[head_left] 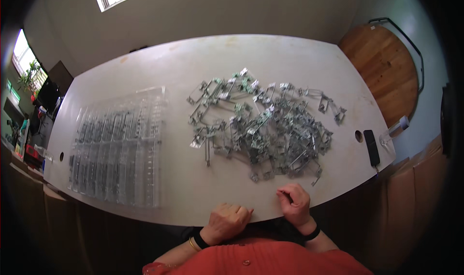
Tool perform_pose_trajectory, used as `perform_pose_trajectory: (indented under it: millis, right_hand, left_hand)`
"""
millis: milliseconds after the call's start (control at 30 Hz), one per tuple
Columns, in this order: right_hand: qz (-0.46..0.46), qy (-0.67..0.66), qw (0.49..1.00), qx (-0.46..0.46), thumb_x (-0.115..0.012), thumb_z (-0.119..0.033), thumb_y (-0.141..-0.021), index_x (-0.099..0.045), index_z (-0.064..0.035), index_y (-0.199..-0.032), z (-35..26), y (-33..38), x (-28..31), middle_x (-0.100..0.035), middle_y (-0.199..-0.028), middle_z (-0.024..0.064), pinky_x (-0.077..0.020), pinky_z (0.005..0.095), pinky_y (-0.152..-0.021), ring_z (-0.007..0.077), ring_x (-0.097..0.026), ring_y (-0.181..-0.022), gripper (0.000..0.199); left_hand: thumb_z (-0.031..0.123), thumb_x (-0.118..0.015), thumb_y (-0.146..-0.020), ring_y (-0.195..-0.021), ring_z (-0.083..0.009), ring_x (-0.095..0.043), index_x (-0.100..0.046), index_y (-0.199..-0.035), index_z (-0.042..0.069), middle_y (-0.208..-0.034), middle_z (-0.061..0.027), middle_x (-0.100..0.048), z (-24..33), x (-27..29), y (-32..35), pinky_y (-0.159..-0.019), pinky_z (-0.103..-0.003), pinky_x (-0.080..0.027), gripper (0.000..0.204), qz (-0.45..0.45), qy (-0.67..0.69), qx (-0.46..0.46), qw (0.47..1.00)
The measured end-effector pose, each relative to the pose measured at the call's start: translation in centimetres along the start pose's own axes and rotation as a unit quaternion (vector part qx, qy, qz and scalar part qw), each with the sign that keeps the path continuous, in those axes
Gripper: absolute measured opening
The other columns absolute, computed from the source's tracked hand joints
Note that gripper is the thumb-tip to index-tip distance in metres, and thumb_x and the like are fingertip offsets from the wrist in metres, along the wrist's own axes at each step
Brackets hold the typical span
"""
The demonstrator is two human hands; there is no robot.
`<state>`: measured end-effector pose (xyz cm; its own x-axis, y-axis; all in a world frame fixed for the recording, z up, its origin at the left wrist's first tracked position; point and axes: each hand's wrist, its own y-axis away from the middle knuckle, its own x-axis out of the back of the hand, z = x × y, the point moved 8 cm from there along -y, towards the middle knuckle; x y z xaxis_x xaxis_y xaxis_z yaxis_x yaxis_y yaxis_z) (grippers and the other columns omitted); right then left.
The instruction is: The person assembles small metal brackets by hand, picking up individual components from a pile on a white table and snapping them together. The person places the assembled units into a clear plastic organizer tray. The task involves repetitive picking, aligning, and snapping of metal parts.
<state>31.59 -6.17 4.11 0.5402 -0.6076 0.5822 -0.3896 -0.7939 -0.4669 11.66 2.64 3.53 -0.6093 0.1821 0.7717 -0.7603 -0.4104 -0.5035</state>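
While both hands rest at the near edge of the pale surface [145, 76], neither holds anything: the left hand [227, 222] lies knuckles-up with its fingers curled into a loose fist, and the right hand [294, 202] is likewise curled, its fingers [285, 193] bent inward at the surface edge. Nearest to the right hand is a heap of metal clips [263, 125], spread across the middle of the surface and slightly right of centre. The heap consists of many small, silver-grey stamped brackets and bent wire pieces, tangled together at random angles; several carry a greenish tint. Its closest pieces lie just beyond the right hand, apart from it. To the left, well apart from the heap, sits a clear plastic tray [116, 149], rectangular, divided into long parallel rows that hold similar grey parts. At the far right edge lies a slim black remote-shaped device [371, 147], beside a round hole in the surface, with a small clear container [394, 130] just past it. Both wrists carry dark bands.
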Motion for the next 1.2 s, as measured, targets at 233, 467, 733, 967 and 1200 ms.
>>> perform_pose_trajectory:
  millis: [233, 467, 733, 967, 1200]
  right_hand:
    - [-0.010, -0.005, 1.000, -0.010, -0.083, 0.002, -0.094, -0.076, -0.0052, -0.107, -0.1, -0.2, -0.1, -0.074, -0.099, 0.0124, -0.0561, 0.0361, -0.067, 0.0276, -0.071, -0.078, 0.016]
    - [-0.009, -0.002, 1.000, -0.006, -0.083, 0.004, -0.095, -0.076, -0.0043, -0.110, 0.3, 0.0, -0.4, -0.074, -0.100, 0.0123, -0.0555, 0.0347, -0.067, 0.0257, -0.070, -0.077, 0.018]
    - [-0.005, 0.000, 1.000, 0.002, -0.082, 0.005, -0.095, -0.076, -0.0041, -0.111, 0.0, -0.1, -0.4, -0.074, -0.101, 0.0127, -0.0559, 0.0347, -0.068, 0.0262, -0.070, -0.078, 0.019]
    - [-0.007, -0.002, 1.000, 0.005, -0.083, 0.005, -0.094, -0.076, -0.0038, -0.110, 0.0, 0.0, -0.4, -0.075, -0.101, 0.0136, -0.0568, 0.0362, -0.070, 0.0286, -0.072, -0.081, 0.020]
    - [-0.004, -0.002, 1.000, 0.013, -0.082, 0.006, -0.094, -0.075, -0.0033, -0.109, 0.0, 0.2, -0.3, -0.075, -0.100, 0.0139, -0.0576, 0.0373, -0.072, 0.0305, -0.073, -0.084, 0.019]
  left_hand:
    - [0.019, -0.088, -0.092, -0.052, -0.0237, -0.053, -0.049, -0.070, 0.014, -0.063, -0.0033, -0.049, -0.1, 0.2, -0.1, -0.054, -0.040, -0.039, 0.044, 0.003, 0.015, 0.009, 1.000]
    - [0.019, -0.088, -0.092, -0.050, -0.0222, -0.051, -0.047, -0.069, 0.015, -0.061, -0.0023, -0.047, -0.3, 0.1, -0.2, -0.053, -0.039, -0.037, 0.047, 0.004, 0.012, 0.015, 1.000]
    - [0.019, -0.088, -0.091, -0.051, -0.0217, -0.053, -0.048, -0.069, 0.015, -0.060, -0.0016, -0.047, -0.3, 0.2, -0.2, -0.053, -0.038, -0.037, 0.046, 0.011, 0.013, 0.018, 1.000]
    - [0.019, -0.088, -0.092, -0.051, -0.0237, -0.054, -0.049, -0.069, 0.014, -0.061, -0.0027, -0.049, -0.2, 0.5, -0.1, -0.054, -0.040, -0.040, 0.045, 0.012, 0.010, 0.031, 0.999]
    - [0.020, -0.083, -0.099, -0.074, -0.0371, -0.070, -0.067, -0.101, 0.005, -0.096, -0.0170, -0.068, -2.3, 4.4, -1.2, -0.066, -0.047, -0.056, 0.022, 0.094, -0.001, 0.192, 0.977]
